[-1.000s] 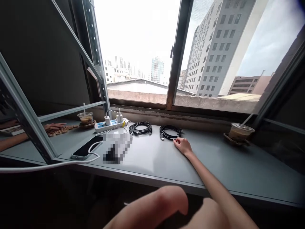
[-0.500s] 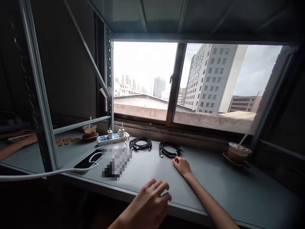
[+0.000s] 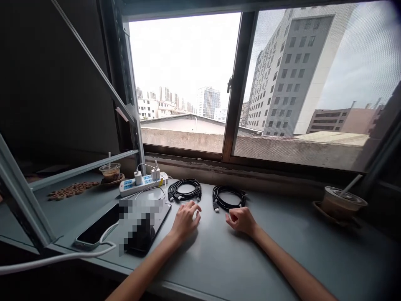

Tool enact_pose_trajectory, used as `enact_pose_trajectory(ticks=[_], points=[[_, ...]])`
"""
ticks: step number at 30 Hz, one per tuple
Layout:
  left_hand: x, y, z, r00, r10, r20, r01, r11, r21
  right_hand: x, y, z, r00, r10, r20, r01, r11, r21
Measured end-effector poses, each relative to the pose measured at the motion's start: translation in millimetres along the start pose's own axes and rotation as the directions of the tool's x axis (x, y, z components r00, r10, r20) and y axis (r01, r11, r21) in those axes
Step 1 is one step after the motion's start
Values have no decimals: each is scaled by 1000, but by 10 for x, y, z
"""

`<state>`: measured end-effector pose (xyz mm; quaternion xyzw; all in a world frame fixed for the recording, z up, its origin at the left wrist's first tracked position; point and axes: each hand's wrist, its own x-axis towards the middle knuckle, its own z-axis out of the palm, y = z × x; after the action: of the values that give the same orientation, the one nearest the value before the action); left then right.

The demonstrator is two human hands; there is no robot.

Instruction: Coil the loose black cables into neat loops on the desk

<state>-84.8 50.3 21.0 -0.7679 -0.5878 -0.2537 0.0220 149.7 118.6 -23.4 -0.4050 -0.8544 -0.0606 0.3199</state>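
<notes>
Right of the power strip [image 3: 146, 181] we log near cable coil [image 3: 189, 197], far cable coil [image 3: 224, 203], left hand [image 3: 186, 219] unclenched, right hand [image 3: 242, 221] curled, its hold we cannot tell. Flanking the power strip: left cup [image 3: 109, 169], right cup [image 3: 344, 197], brown drink [image 3: 338, 207], straw [image 3: 351, 184] in each.

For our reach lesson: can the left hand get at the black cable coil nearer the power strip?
Probably yes: the left hand is close to the black cable coil, with nothing visibly between.
</notes>
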Motion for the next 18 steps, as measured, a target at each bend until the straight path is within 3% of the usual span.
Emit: enact_pose_trajectory(ticks=[4,7,11,15,18], points=[[519,-179,194,980,-188,-63,190,982,23,9,39,24,994,-73,-78,75,997,18],[937,-267,249,951,-304,-50,306,952,29,1,42,39,988,-92,-124,96,995,20],[1381,-332,225,869,-493,50,492,870,31,5,32,49,981,-114,-158,119,993,23],[1547,-402,249,776,-595,208,604,797,27,18,41,49,978,-123,-170,129,991,22],[1547,-429,278,771,-590,239,607,795,7,19,52,46,978,-121,-168,125,992,14]])
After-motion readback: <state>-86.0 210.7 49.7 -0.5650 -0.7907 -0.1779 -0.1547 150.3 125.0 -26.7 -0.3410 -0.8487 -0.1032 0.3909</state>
